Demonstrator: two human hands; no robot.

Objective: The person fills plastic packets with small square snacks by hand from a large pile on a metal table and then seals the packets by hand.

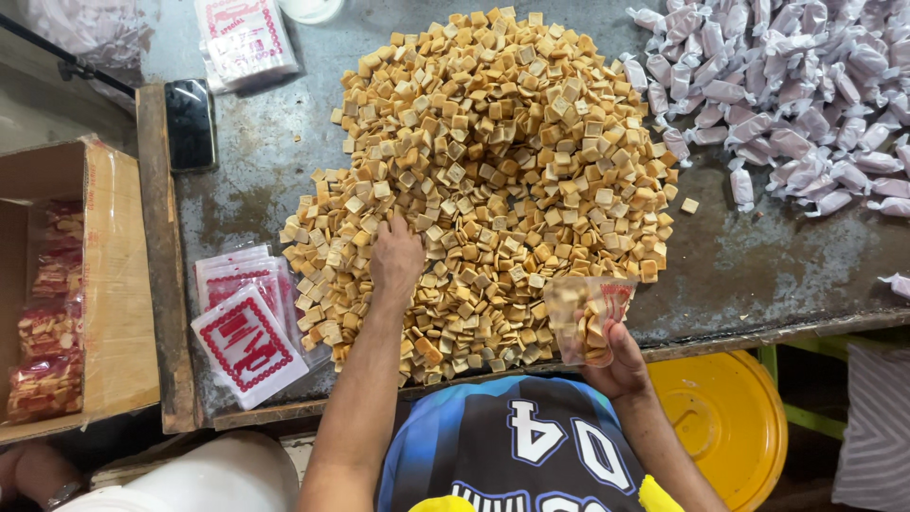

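the left hand (pixel 396 254) lies palm down just left of the frame's centre, fingers curled into the lower left part of the big heap of small square tan biscuits (pixel 493 180), touching them; whether any are pinched under the fingers cannot be told. the heap fills the middle of the grey tabletop (pixel 758 265), reaching from the top edge of the frame down to the tabletop's near edge.

the right hand (pixel 621 365) is at lower centre right, just past the near edge, closed around the bottom of a small clear bag (pixel 590 318) with red print, held upright and partly filled with the same biscuits. the bag sits just beside the heap's lower right fringe, well apart from the left hand.

flat empty bags (pixel 245 332) with red print lie stacked at lower left of the tabletop. wrapped pale purple sweets (pixel 796 95) are piled at upper right. a dark phone (pixel 191 123) rests at upper left, an open cardboard box (pixel 114 284) with red packets at far left, and a yellow tub (pixel 730 427) at lower right.
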